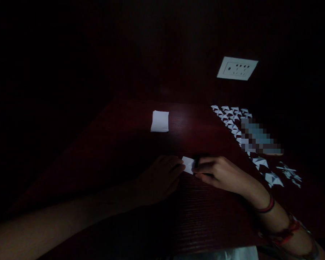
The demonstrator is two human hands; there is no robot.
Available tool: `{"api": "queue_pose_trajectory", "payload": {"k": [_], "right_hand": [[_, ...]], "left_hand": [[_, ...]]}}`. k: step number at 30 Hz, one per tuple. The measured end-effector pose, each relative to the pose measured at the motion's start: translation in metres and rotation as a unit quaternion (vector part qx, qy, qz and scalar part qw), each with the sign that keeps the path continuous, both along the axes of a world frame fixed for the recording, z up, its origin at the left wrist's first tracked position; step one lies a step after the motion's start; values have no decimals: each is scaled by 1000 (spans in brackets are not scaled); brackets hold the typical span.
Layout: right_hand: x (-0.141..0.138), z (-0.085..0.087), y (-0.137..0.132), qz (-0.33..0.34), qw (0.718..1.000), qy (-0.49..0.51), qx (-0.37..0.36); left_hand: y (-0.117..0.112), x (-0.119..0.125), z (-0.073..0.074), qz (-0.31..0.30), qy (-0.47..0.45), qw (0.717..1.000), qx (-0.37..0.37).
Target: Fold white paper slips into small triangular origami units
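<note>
Fingers (pixel 208 168) flank paper (pixel 188 165) (2 sides).

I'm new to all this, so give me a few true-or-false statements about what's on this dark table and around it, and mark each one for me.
1. The left hand and the right hand both touch one small white paper. True.
2. The stack of square white sheets lies to the right of the folded paper shapes. False: it lies to their left.
3. The reddish bands are worn on the left arm. False: they are on the right.
4. The socket plate appears higher in the picture than the stack of square white sheets. True.
5. The table is bright white. False: it is dark red.
</note>
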State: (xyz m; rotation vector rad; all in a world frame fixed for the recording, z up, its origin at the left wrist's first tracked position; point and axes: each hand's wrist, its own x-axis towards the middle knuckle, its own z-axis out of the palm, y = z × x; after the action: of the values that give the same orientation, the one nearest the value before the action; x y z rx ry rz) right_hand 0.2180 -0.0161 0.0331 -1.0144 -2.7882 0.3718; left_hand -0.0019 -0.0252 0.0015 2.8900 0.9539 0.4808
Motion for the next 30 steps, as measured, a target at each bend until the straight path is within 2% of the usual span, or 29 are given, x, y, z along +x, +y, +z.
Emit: {"api": "queue_pose_trajectory", "payload": {"k": [5,13,30], "right_hand": [[1,2,-1,0,999,-20,42],[2,2,-1,-25,989,-81,125],[-8,-8,-1,11,990,-24,140]], "left_hand": [[4,-4,-5,-32,-9,999,30],[5,-7,-2,-82,16,996,30],[6,-6,-1,-87,-4,996,-4]]}}
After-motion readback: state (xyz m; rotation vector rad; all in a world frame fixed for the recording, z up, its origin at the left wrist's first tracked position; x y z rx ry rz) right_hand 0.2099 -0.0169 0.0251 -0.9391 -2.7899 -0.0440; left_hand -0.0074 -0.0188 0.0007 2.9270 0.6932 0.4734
